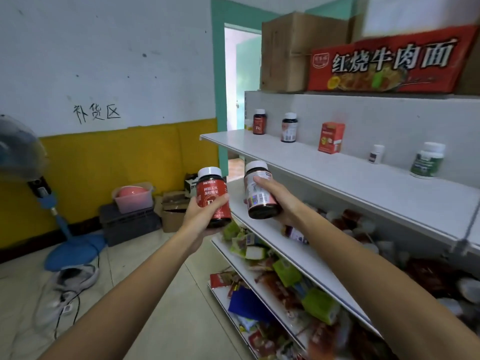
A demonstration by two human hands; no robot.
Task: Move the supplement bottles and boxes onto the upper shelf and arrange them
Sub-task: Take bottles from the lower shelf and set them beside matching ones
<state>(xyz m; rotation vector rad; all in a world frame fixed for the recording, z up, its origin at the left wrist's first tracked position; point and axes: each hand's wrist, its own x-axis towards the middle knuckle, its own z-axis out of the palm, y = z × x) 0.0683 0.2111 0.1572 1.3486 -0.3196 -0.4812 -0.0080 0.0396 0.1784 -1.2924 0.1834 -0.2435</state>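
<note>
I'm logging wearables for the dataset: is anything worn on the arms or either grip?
Nothing that shows. The left arm and right arm are bare to the frame edge: no sleeves, watch or bands. The left grip and right grip have no gloves; no rings show on the visible fingers.
</note>
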